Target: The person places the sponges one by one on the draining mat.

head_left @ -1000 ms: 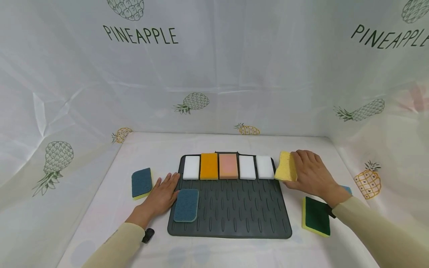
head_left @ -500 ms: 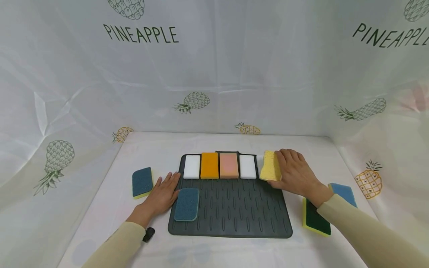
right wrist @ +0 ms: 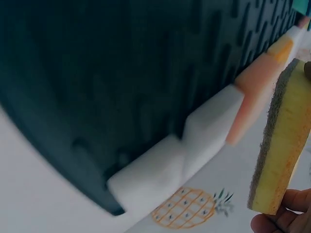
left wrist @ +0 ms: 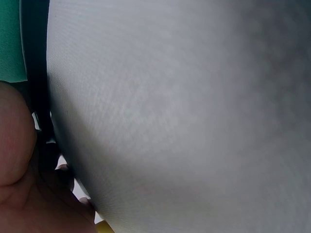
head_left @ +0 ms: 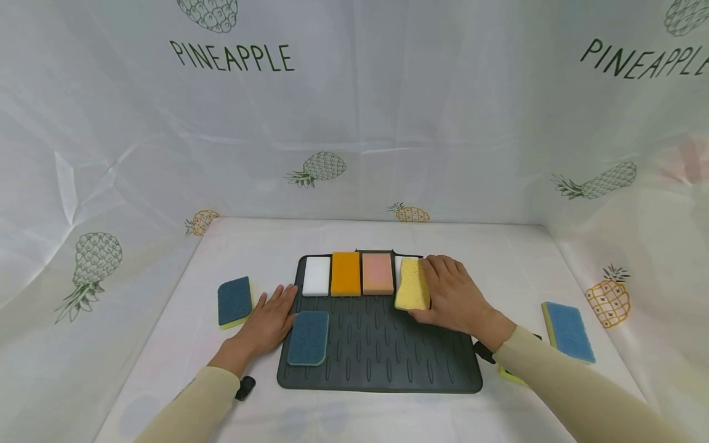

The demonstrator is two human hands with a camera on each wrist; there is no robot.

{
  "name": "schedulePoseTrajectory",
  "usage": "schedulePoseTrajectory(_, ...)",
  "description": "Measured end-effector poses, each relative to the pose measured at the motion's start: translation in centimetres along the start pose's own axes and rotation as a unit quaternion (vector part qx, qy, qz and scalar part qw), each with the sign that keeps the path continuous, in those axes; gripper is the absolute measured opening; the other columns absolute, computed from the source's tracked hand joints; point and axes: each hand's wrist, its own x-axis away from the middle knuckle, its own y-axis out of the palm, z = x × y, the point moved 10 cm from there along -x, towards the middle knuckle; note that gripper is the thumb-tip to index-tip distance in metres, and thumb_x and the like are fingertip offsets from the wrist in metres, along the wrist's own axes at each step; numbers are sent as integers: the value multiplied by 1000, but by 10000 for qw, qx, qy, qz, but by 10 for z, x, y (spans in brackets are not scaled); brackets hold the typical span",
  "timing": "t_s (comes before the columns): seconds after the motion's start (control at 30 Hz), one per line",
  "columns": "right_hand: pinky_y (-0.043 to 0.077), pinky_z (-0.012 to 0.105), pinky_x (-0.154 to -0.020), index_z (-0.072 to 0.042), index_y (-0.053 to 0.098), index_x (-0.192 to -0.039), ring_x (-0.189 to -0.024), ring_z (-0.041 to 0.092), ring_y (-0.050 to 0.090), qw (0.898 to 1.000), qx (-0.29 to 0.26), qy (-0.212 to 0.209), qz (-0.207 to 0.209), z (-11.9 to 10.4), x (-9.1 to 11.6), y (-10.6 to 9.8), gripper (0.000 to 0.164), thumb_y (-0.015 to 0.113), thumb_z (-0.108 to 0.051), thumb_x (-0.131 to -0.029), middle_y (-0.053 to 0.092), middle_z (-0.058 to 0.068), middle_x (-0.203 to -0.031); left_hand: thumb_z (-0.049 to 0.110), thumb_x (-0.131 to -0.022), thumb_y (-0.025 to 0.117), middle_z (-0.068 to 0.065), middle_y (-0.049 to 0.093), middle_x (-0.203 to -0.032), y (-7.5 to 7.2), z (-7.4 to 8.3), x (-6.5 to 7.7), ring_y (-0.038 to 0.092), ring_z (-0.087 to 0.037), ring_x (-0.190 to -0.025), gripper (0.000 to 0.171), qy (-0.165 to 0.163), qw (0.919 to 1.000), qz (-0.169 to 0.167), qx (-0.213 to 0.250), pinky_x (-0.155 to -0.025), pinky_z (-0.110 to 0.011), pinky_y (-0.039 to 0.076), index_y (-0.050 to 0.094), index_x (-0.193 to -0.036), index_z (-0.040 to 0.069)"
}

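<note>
Yellow sponge (head_left: pixel 412 284), pinched by the right hand (head_left: pixel 456 301), seems light and soft, best held gently at its edges, while the left hand (head_left: pixel 268 323) lies straight-fingered against the mat (head_left: pixel 382 363).

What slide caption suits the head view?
Right hand holds a yellow sponge, partly hiding a white block; left hand at the edge of the mat.

From my station I note whitish sheeting (head_left: pixel 471 123) behind the white work surface (head_left: pixel 343 415), printed with pineapples (head_left: pixel 324 170), light glinting on left-hand creases (head_left: pixel 65 187).
</note>
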Motion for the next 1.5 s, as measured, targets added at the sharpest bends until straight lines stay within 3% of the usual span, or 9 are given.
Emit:
schedulePoseTrajectory(0.23, 51, 55, -106, 4, 53, -143, -121, 39, 57, 9991, -232, -93, -348, -40, -9, 13, 99, 73, -71, -82, 60, 22, -132, 26, -112, 53, -22, 31, -171, 0, 1, 1, 24, -44, -159, 66, -13, 9999, -2, 121, -127, -68, 19, 27, -166, -1)
schedulePoseTrajectory(0.53, 52, 51, -104, 1, 54, -145, -124, 34, 59, 9962, -423, -442, -627, -93, -14, 31, 100, 70, -76, -82, 61, 17, -136, 28, -113, 51, -21, 29, -172, 5, -3, 1, 22, -43, -161, 66, -82, 9999, -63, 123, -128, -67, 17, 24, -167, 0)
schedulePoseTrajectory(0.8, 47, 49, -111, -2, 53, -151, -134, 31, 54, 9921, -343, -637, -1027, -129, -18, 45, 104, 62, -81, -85, 58, 14, -147, 28, -113, 52, -21, 30, -171, 5, -4, 0, 23, -43, -160, 66, -72, 9999, -14, 118, -128, -67, 17, 25, -167, 0)
schedulePoseTrajectory(1.1, 47, 46, -111, -6, 49, -156, -134, 27, 54, 9854, -329, -654, -1537, -146, -18, 59, 105, 55, -85, -87, 57, 9, -149, 29, -113, 50, -21, 28, -172, 7, -6, -1, 22, -43, -161, 67, -54, 9999, -97, 120, -128, -67, 16, 24, -167, 0)
schedulePoseTrajectory(1.3, 48, 47, -109, -6, 51, -154, -133, 27, 55, 9873, -324, -662, -1409, -148, -18, 58, 104, 56, -85, -86, 59, 9, -147, 28, -113, 51, -22, 29, -171, 5, -5, -1, 22, -43, -160, 66, -40, 9999, -45, 121, -128, -67, 17, 24, -167, 0)
schedulePoseTrajectory(1.5, 47, 47, -111, -7, 50, -156, -135, 27, 54, 9857, -301, -606, -1546, -147, -18, 61, 105, 54, -86, -87, 58, 9, -149, 26, -112, 54, -23, 31, -170, 2, -2, -1, 25, -45, -159, 66, 28, 9998, 64, 175, -127, -68, 19, 27, -166, 0)
